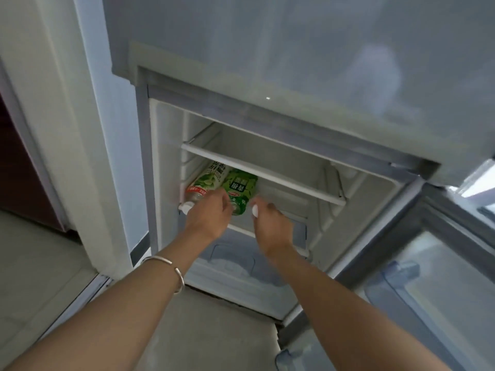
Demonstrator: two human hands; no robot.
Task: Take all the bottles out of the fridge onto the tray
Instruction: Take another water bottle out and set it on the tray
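Two bottles lie side by side on the fridge's lower shelf [241,229], necks toward me. The left one is a clear bottle [206,180] with a lime-picture label and a white cap. The right one is a green bottle [240,187] with a green label. My left hand [211,216] reaches in over the clear bottle's neck, fingers curled on it, and the cap pokes out at its left. My right hand [272,223] is at the green bottle's neck end, thumb and fingers closed on a white cap. The tray is out of view.
The fridge compartment has an upper glass shelf [262,175] with nothing on it. The open fridge door [442,277] with its door bins stands at the right. Below the shelves is a drawer front [233,266]. A white wall [67,129] is on the left, and tiled floor below.
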